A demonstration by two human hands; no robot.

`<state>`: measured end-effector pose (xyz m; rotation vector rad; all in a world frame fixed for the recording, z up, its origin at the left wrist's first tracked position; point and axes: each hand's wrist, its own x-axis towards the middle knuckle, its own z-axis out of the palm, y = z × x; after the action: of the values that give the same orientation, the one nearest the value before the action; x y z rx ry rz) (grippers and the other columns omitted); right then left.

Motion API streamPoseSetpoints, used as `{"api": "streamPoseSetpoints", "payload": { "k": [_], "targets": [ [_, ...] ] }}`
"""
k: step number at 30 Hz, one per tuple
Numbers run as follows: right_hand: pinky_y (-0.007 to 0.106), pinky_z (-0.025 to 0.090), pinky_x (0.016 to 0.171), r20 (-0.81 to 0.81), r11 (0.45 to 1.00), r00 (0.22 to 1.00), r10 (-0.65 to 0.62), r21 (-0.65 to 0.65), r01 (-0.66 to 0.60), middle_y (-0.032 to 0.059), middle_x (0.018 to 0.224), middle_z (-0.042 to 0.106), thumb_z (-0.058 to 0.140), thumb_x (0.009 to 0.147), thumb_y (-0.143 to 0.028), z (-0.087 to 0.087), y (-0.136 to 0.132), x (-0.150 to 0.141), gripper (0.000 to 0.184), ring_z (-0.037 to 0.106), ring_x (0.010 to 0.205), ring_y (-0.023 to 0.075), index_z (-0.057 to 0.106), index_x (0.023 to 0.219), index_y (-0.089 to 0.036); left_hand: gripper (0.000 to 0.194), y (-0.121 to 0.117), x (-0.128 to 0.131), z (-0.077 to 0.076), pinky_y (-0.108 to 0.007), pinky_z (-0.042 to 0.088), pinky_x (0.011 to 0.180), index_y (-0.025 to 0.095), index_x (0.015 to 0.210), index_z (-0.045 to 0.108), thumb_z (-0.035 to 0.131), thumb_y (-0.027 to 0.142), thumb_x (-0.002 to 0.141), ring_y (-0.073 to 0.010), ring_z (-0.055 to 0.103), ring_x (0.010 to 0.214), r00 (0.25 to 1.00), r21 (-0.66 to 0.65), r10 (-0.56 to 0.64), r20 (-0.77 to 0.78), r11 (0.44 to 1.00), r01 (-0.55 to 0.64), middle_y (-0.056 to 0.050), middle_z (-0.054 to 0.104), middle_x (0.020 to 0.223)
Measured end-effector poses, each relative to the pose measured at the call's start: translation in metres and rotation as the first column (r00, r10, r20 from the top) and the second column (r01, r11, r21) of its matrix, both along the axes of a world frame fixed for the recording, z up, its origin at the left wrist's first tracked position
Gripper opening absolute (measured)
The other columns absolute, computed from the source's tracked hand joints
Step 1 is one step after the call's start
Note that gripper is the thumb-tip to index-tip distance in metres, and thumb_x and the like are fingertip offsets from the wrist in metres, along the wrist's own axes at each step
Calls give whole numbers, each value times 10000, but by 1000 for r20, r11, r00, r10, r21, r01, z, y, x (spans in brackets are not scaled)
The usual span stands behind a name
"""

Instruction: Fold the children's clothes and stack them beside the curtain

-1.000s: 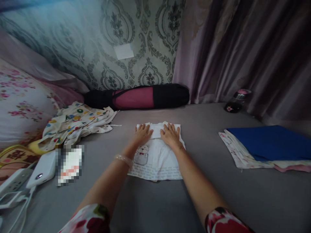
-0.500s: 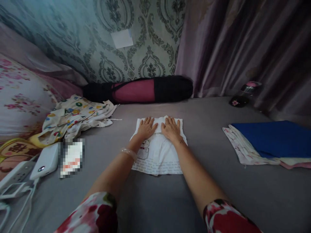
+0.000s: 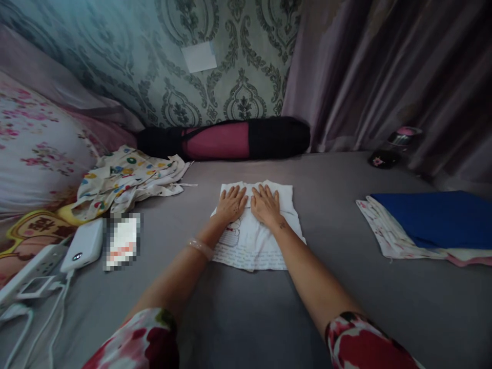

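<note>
A white printed garment (image 3: 261,251), folded into a rough square, lies on the grey bed sheet (image 3: 169,292). It bears a cartoon figure and lines of small lettering. My left hand (image 3: 231,204) rests flat on its upper left part, fingers spread and pointing away from me. Beside it, my right hand (image 3: 266,205) presses flat on the upper middle, fingers apart. Neither hand grips the cloth. The palms and the fabric under them are hidden.
To the right lie folded clothes with a blue piece (image 3: 434,218) on top. A crumpled patterned garment (image 3: 126,177), a white power bank (image 3: 82,246) and a power strip (image 3: 34,269) are at left. A black and pink bag (image 3: 219,141) lies along the wall.
My right hand has shifted left across the garment, closer to my left hand. More of the garment's right side shows. The whole view has moved slightly.
</note>
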<state>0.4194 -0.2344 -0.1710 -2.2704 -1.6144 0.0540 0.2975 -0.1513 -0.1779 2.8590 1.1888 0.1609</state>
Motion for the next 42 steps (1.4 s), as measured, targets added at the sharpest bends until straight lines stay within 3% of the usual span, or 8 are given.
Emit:
{"api": "streamPoseSetpoints", "payload": {
  "k": [8,14,19,23,28,35,42],
  "targets": [
    [539,108,1124,26,999,1000,3,43,-4,88,1518,357,267,981,-337,-5,-1,1,486,233,1405,274,436,1417,-205,548,0,1,0,-492,192,1148,187,1465,342,186,416,993,-267,285,1413,999,42,-21,25,999,20,-115,349,1523],
    [556,92,1135,7,998,998,57,-17,-57,115,1577,202,253,989,-395,-1,-10,2,554,113,1451,256,289,1491,-161,544,-17,-11,0,-423,197,1154,116,1412,397,217,412,994,-256,289,1407,996,162,-81,34,984,74,-156,388,1488],
    [545,69,1149,32,973,977,209,-104,-205,125,1596,93,271,979,-398,2,-54,-5,600,36,1464,264,225,1512,-128,571,-51,-45,2,-496,166,1158,97,1452,320,231,425,993,-283,212,1440,979,77,-204,-5,976,204,-185,273,1542],
    [521,90,1160,26,944,952,303,-146,-297,135,1587,122,245,977,-407,0,-99,-22,628,67,1464,259,204,1514,-85,592,-82,-71,5,-505,181,1152,108,1467,291,191,452,995,-273,193,1448,952,-43,-304,-24,952,303,-186,250,1551],
    [487,91,1176,7,907,919,394,-164,-388,151,1571,182,224,984,-413,3,-143,-45,632,121,1457,259,234,1502,-51,615,-109,-90,5,-493,143,1164,145,1485,272,156,491,990,-262,164,1457,943,-90,-333,11,939,332,-157,241,1561],
    [482,148,1176,-9,805,817,577,-164,-570,83,1566,240,231,1001,-412,14,-179,-31,548,172,1449,231,302,1496,-187,580,-111,-114,3,-456,152,1172,220,1474,320,198,509,987,-241,188,1453,946,-127,-321,33,938,323,-103,249,1568],
    [529,196,1150,47,869,870,491,-106,-484,78,1515,366,294,995,-379,11,-197,5,471,275,1415,256,433,1426,-250,537,-93,-142,2,-461,265,1134,189,1409,423,275,473,978,-274,320,1392,978,-74,-184,97,979,191,-138,359,1502]
  ]
}}
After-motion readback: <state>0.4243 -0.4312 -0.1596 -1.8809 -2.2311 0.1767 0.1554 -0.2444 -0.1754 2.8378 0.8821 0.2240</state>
